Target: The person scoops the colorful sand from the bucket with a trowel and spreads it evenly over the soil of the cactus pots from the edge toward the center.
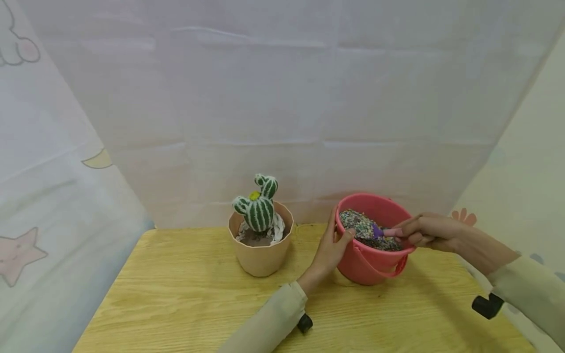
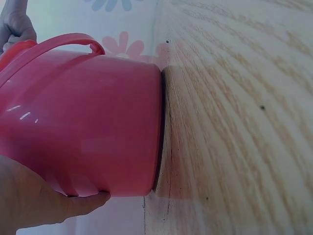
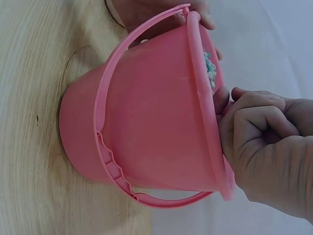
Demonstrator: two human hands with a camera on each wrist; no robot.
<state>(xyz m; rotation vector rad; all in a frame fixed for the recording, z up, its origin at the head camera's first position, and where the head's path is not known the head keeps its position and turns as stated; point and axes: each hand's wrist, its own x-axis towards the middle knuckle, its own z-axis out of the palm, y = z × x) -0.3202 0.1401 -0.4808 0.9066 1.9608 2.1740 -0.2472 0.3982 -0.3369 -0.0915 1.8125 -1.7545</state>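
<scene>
A pink bucket (image 1: 368, 267) stands on the wooden table, partly filled with small multicoloured gravel (image 1: 358, 224). My left hand (image 1: 328, 250) holds the bucket's left side, thumb over the rim and fingers along the outer wall. Above the right of the rim, my right hand (image 1: 434, 230) grips the pink handle of a small shovel (image 1: 390, 232). Its purple blade lies in the gravel, partly buried. In the right wrist view the curled fingers sit right at the rim (image 3: 208, 107), and the bucket wall hides the shovel. The bucket's handle (image 3: 102, 98) hangs down on the near side.
Left of the bucket, a peach-coloured pot (image 1: 260, 260) holds a green and white knitted cactus (image 1: 259, 214) with a yellow flower. White cloth (image 1: 247, 98) hangs behind the wooden table (image 1: 185, 289), and printed cloth (image 1: 66, 196) hangs at the sides.
</scene>
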